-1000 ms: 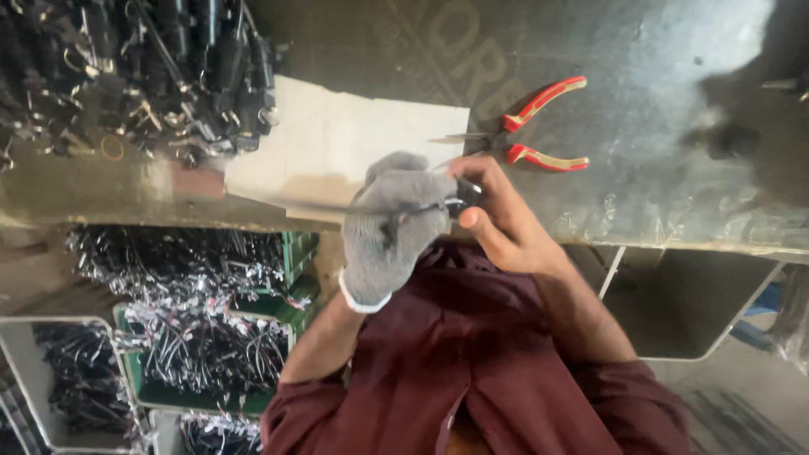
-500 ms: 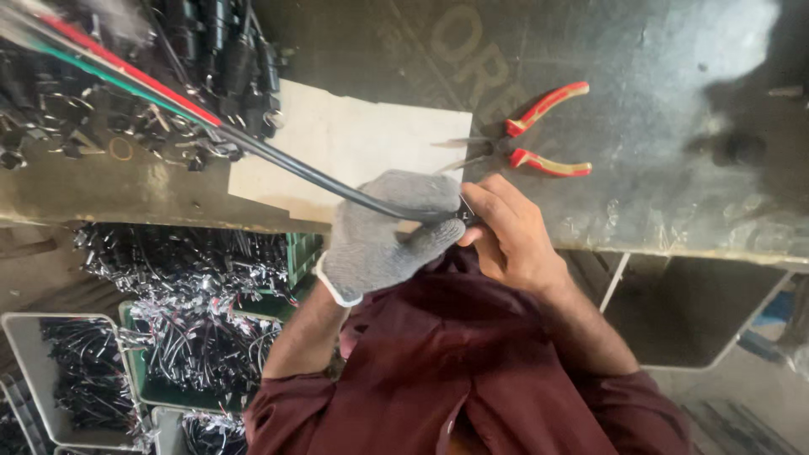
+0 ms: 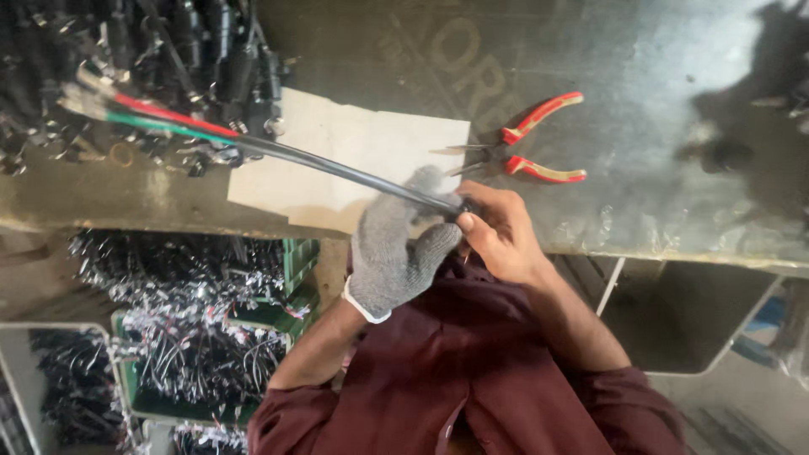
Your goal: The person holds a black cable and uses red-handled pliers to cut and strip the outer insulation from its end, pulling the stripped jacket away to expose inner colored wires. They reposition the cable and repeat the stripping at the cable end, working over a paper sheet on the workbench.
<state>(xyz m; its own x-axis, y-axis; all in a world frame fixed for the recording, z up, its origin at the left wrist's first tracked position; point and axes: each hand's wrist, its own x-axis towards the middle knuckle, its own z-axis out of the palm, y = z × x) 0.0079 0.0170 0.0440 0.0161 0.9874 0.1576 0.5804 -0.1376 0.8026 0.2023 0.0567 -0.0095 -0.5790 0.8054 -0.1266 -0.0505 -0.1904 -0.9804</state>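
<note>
Head view: pliers [image 3: 533, 145] beside hands [image 3: 455, 236], cable pile [image 3: 143, 59] behind.

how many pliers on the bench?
1: red-handled pliers lying on the metal bench, just beyond the bare right hand. More could be hidden under the cable pile.

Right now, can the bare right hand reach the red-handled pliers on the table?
Probably yes. The pliers lie just beyond the right hand with only bare table between them, but that hand is pinching the black cable and must release it first.
</note>
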